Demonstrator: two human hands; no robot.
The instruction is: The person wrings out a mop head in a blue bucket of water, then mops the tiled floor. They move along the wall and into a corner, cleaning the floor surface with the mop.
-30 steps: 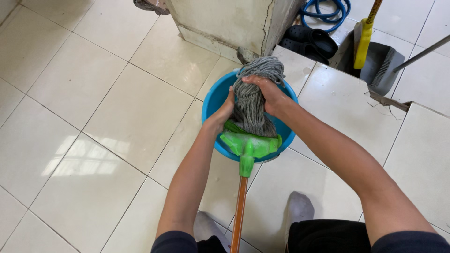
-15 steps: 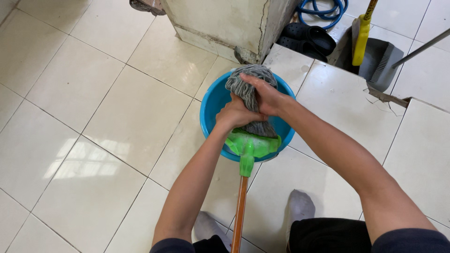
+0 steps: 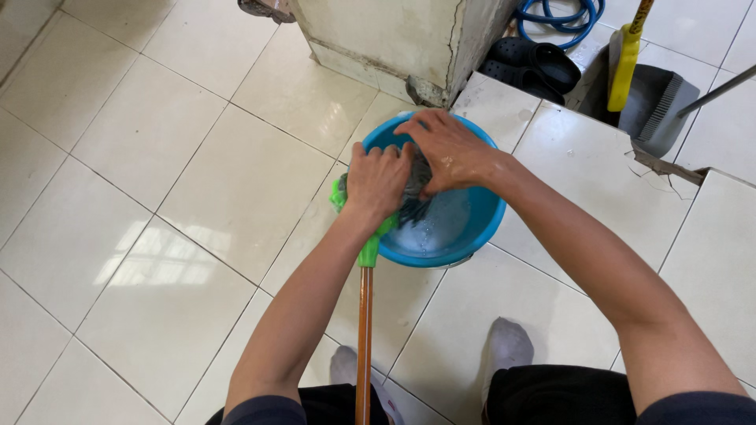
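Over blue basin (image 3: 480, 232) on tiled floor (image 3: 157, 197): left hand (image 3: 376, 182), right hand (image 3: 449, 149) clenched tight on grey mop strands (image 3: 415, 206). Risk: hard pressing could tip basin, spilling soapy water.

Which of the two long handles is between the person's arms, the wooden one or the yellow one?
The orange-brown wooden mop handle, running from the green mop head down between both arms. The yellow handle stands apart, by the grey dustpan.

both hands, left (image 3: 376, 182) and right (image 3: 449, 152), clenched side by side, forearms extended.
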